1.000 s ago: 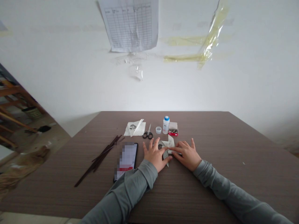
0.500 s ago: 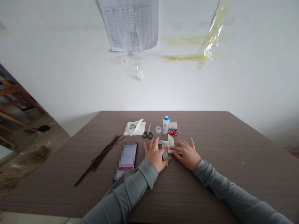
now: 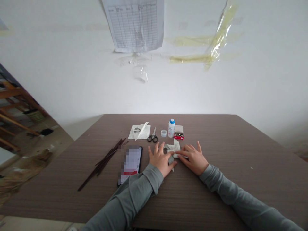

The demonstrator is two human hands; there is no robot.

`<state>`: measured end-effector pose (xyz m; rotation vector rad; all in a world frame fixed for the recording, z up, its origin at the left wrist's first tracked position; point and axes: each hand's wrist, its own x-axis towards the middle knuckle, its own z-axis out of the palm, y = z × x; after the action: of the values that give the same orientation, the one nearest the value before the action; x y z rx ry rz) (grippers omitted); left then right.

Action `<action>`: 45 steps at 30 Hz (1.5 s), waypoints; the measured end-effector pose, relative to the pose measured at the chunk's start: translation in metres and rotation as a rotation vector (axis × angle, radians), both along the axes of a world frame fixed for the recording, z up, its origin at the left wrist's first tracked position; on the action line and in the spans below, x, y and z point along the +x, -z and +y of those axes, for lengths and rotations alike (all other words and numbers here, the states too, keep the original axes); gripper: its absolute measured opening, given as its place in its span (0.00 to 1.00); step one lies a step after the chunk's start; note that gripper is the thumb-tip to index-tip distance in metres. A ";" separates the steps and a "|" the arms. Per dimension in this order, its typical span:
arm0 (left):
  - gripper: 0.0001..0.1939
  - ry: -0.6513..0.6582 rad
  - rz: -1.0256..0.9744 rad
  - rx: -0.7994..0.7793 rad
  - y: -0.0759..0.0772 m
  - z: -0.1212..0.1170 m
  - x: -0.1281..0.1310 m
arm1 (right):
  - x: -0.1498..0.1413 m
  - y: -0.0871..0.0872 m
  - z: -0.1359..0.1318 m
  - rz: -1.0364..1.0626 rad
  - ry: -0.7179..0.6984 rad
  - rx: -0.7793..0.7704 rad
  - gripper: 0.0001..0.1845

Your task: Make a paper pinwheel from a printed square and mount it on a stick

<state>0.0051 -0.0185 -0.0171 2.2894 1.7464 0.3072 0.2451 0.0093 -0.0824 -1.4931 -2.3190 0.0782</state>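
A folded paper pinwheel [image 3: 176, 147] lies on the table between my hands, its pointed blades standing out from the middle. My left hand [image 3: 160, 159] rests over its left side with fingers spread, covering part of a printed dark figure. From the right, my right hand [image 3: 193, 158] reaches in, and its outstretched fingertips press near the pinwheel's centre. Neither hand is wrapped around anything. Just beyond the pinwheel are a small red box [image 3: 178, 137] of metal bits, a white bottle [image 3: 171, 129] with a blue cap and a small clear cup [image 3: 164, 133].
Scissors [image 3: 152, 135] with black handles lie beside folded printed paper [image 3: 144, 132] at the back. A phone [image 3: 131, 165] is partly under my left forearm. Thin dark sticks [image 3: 103, 164] lie at the left. A white wall [image 3: 79, 73] rises behind the table [image 3: 231, 192].
Both hands stay on the pinwheel in nearly the same pose. The whole view has shifted very slightly; nothing else visibly moves.
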 end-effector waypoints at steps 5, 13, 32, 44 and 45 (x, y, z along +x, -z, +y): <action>0.27 0.003 0.022 -0.028 -0.002 -0.001 0.000 | 0.007 0.003 0.002 -0.012 -0.032 0.000 0.22; 0.27 -0.004 -0.001 -0.015 -0.004 -0.001 0.000 | -0.001 0.000 -0.002 -0.028 0.012 0.023 0.21; 0.26 -0.004 0.010 -0.032 -0.005 -0.002 -0.001 | -0.003 0.003 -0.001 -0.008 0.006 0.023 0.21; 0.27 0.006 -0.040 0.044 0.004 0.000 -0.004 | 0.002 0.004 0.002 -0.037 0.003 -0.046 0.23; 0.26 0.005 -0.040 0.040 0.004 0.001 -0.004 | 0.002 0.005 0.002 -0.037 0.006 -0.052 0.23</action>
<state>0.0011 -0.0179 -0.0209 2.2991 1.7299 0.3876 0.2474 0.0110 -0.0869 -1.5384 -2.3585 0.1115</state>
